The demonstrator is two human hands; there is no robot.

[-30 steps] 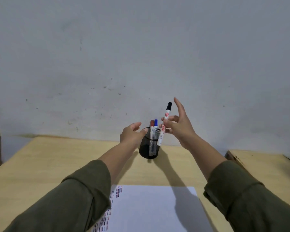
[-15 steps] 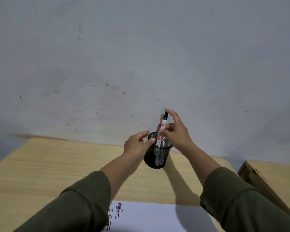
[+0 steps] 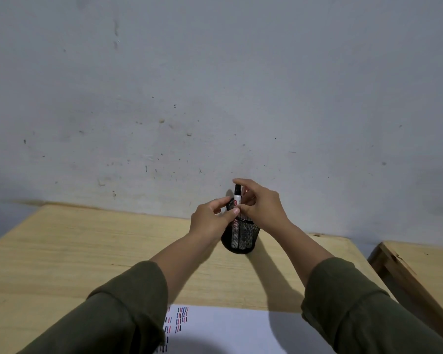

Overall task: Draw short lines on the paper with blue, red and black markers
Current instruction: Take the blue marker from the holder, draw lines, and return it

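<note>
The black marker [image 3: 237, 195] was pinched upright by the right hand [image 3: 261, 207] inside the mesh cup [image 3: 241, 236]; the cup's rim was gripped by the curled left hand [image 3: 210, 222]. Two other markers (colours unclear) were counted inside. The paper [image 3: 230, 330] lay nearer than the cup on the counter [image 3: 74, 251], with bare wood left of it.

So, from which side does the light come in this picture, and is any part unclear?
Head view: shadows of the arms and the mesh cup fall toward the near right across the table and the paper, so the light likely comes from the far left. The room is dim; the hands look slightly soft, and the table edges curve from the wide lens.
</note>
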